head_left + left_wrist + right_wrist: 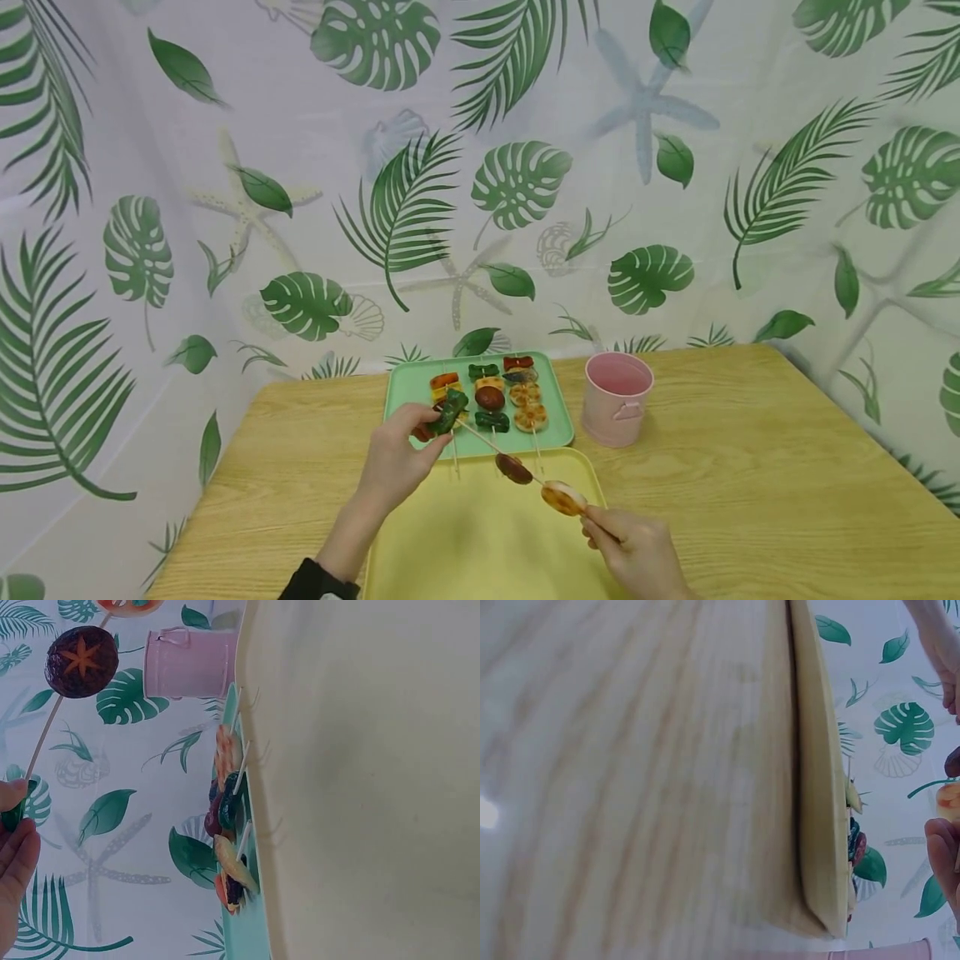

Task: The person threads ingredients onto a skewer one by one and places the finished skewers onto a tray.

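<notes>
Above the yellow tray (pixel 480 533), a skewer (pixel 477 437) slants between my two hands. My left hand (pixel 393 458) pinches a dark green pepper piece (pixel 452 412) at its upper end. Midway along the stick sits a brown mushroom (pixel 513 468), which in the left wrist view is a dark mushroom cap (pixel 81 661) with a star-shaped mark. Lower down is a round, pale grilled slice (pixel 562 498) with browned patches. Just past that slice, my right hand (pixel 641 546) grips the skewer's lower end between thumb and fingers. The right wrist view shows my right hand (pixel 946 862) only at its edge.
A green tray (pixel 558 425) behind the yellow one bears several loaded skewers, with mushroom (pixel 490 399), pepper (pixel 492 422) and grilled slices (pixel 531 417). To its right stands a pink bucket (pixel 615 408). The wooden table (pixel 750 483) meets a leaf-patterned cloth (pixel 585 183) behind.
</notes>
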{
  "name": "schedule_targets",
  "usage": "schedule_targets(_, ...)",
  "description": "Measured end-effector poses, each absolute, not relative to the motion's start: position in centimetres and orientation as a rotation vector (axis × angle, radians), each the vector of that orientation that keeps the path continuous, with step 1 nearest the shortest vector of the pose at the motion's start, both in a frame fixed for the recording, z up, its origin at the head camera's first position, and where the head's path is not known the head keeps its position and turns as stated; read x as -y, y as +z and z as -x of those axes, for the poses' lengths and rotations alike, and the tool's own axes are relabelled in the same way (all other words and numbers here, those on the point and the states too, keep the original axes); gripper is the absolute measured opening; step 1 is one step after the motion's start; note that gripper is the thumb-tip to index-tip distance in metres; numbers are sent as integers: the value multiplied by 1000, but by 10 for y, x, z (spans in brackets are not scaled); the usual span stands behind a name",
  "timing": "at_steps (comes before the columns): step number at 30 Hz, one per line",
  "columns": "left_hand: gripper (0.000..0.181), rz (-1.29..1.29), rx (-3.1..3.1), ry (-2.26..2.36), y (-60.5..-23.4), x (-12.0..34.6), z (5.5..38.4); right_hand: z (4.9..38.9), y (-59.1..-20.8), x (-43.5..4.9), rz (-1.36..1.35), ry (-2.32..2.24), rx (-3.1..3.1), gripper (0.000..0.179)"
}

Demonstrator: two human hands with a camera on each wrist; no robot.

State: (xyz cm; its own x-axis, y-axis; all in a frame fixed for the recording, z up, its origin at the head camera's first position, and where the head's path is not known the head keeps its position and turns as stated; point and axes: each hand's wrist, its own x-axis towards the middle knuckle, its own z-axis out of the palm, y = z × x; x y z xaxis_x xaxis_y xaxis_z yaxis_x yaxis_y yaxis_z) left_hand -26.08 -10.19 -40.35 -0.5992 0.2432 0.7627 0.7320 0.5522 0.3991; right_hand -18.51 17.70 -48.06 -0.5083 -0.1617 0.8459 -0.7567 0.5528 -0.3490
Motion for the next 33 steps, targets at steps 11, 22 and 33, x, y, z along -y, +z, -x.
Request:
schedule_targets(11, 28, 782, 2127, -1061, -410, 106, 262, 169, -447, -175, -606, 1230, 2388, 9)
schedule_targets(22, 24, 698, 2219, -1146, -406, 108, 257, 168, -422, -178, -564, 1538, 2610, 14)
schedule_targets(33, 25, 723, 2185, -1151, -403, 107, 254, 167, -420, -180, -521, 1740, 2633, 15)
